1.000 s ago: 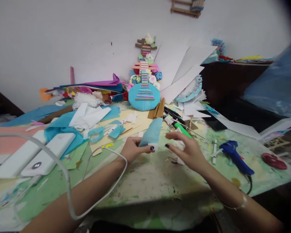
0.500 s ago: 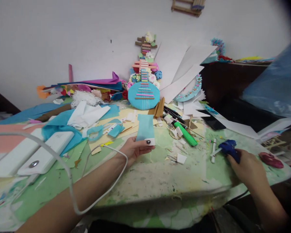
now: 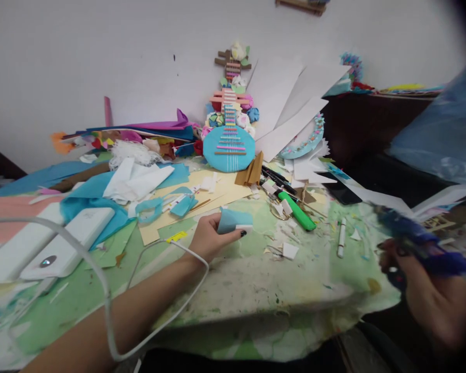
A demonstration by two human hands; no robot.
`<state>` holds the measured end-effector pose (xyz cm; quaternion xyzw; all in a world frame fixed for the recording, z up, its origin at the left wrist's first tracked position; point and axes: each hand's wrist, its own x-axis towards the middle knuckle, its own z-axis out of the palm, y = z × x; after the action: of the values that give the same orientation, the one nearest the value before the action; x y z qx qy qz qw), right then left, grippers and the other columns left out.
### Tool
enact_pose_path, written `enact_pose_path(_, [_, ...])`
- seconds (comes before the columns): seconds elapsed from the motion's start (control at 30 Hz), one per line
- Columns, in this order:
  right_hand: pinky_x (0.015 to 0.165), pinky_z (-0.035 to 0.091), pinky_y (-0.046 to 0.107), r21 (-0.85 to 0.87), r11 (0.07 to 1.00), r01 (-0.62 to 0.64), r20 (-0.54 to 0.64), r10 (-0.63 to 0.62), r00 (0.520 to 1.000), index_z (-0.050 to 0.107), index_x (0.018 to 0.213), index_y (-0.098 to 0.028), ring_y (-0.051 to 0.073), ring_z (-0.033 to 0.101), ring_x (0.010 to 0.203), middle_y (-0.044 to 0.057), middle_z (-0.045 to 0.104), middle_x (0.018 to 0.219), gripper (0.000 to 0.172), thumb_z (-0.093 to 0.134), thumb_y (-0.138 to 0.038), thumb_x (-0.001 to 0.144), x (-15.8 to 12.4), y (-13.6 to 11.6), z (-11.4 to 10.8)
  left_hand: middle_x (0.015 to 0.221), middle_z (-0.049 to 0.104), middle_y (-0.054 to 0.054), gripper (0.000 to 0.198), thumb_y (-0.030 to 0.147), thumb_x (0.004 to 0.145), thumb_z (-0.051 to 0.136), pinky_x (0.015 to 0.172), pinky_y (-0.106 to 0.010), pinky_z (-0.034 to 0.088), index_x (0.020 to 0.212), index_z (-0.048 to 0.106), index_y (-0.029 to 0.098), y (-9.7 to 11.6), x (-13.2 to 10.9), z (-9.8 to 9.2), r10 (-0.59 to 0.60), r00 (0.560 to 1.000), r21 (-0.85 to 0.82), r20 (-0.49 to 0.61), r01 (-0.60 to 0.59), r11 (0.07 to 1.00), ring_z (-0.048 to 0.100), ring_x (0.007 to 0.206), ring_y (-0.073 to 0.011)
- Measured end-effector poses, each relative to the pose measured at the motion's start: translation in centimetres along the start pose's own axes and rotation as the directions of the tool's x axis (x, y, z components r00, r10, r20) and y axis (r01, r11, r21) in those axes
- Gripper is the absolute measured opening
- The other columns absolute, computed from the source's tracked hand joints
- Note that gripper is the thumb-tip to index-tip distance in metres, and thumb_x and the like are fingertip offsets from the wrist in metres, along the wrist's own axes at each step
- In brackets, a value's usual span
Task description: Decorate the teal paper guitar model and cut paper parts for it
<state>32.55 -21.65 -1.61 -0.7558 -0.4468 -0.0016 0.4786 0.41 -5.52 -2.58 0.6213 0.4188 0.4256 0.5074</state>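
Observation:
Low over the middle of the table, my left hand point(image 3: 212, 237) pinches a strip of light-blue paper point(image 3: 233, 218) with a white piece along its near edge. The strip curls back over my fingers, and its far end is hidden from me. On the right side, my right hand point(image 3: 431, 295) is closed around a dark-blue glue gun point(image 3: 415, 241), held up and smeared by motion. A white glue stick or tube point(image 3: 341, 238) lies on the table between my hands, nearer the right. A white paper scrap point(image 3: 289, 250) lies right of the blue strip.
A blue paper lute point(image 3: 229, 150) leans at the back. A green cutter point(image 3: 297, 211) and pens lie right of centre. White power banks point(image 3: 72, 243) sit left, with a white cable point(image 3: 104, 290) looping over my left forearm. A black phone point(image 3: 339, 189) lies back right.
My right hand has lifted the glue gun off the table and drawn it to the right. The blue strip in my left hand has tipped from upright to curled lower over my fingers.

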Motion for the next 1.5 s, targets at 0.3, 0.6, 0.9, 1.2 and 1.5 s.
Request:
enact_pose_path(0.3, [0.064, 0.049, 0.028, 0.383, 0.908, 0.168, 0.416, -0.332, 0.847, 0.060, 0.095, -0.022, 0.019, 0.062, 0.076, 0.005, 0.066, 0.084, 0.017, 0.051, -0.033, 0.086, -7.8, -7.7, 6.6, 0.072, 0.069, -0.004, 0.016, 0.025, 0.066, 0.071, 0.061, -0.024, 0.049, 0.078, 0.071, 0.013, 0.2, -1.0, 0.4, 0.246, 0.969, 0.183, 0.034, -0.248, 0.951, 0.062, 0.066, -0.0149])
enact_pose_path(0.6, [0.058, 0.045, 0.027, 0.400, 0.886, 0.233, 0.382, -0.392, 0.837, 0.053, 0.081, -0.021, 0.017, 0.059, 0.067, 0.003, 0.060, 0.074, 0.007, 0.049, -0.024, 0.087, -8.1, -9.6, 8.2, 0.062, 0.067, -0.002, 0.011, 0.023, 0.069, 0.067, 0.054, -0.021, 0.047, 0.069, 0.068, 0.012, 0.3, -1.2, 0.3, 0.363, 0.931, 0.284, 0.047, -0.361, 0.888, 0.060, 0.057, -0.0129])
enact_pose_path(0.9, [0.060, 0.046, 0.024, 0.410, 0.880, 0.238, 0.329, -0.386, 0.862, 0.048, 0.082, -0.022, 0.015, 0.059, 0.071, 0.003, 0.060, 0.084, 0.006, 0.048, -0.021, 0.088, -8.8, -9.6, 8.9, 0.064, 0.069, -0.001, 0.007, 0.017, 0.069, 0.066, 0.054, -0.019, 0.049, 0.073, 0.070, 0.013, 0.5, -1.3, 0.5, 0.405, 0.913, 0.255, 0.041, -0.401, 0.880, 0.062, 0.057, -0.0115])
enact_pose_path(1.2, [0.070, 0.051, 0.028, 0.293, 0.908, 0.299, 0.295, -0.383, 0.875, 0.056, 0.094, -0.021, 0.021, 0.062, 0.089, 0.005, 0.064, 0.090, 0.010, 0.050, -0.025, 0.088, -9.0, -8.1, 8.6, 0.071, 0.071, -0.003, 0.010, 0.020, 0.071, 0.068, 0.061, -0.021, 0.052, 0.078, 0.071, 0.014, 0.0, -1.3, 0.4, 0.394, 0.918, 0.240, 0.048, -0.393, 0.888, 0.064, 0.063, -0.0134])
enact_pose_path(1.5, [0.073, 0.053, 0.030, 0.274, 0.925, 0.262, 0.285, -0.339, 0.897, 0.060, 0.101, -0.020, 0.020, 0.063, 0.082, 0.007, 0.066, 0.088, 0.022, 0.048, -0.032, 0.089, -8.7, -8.5, 8.2, 0.067, 0.070, -0.002, 0.011, 0.022, 0.070, 0.070, 0.058, -0.022, 0.050, 0.077, 0.071, 0.014, 0.3, -1.4, 0.5, 0.395, 0.918, 0.267, 0.037, -0.390, 0.881, 0.062, 0.061, -0.0130])
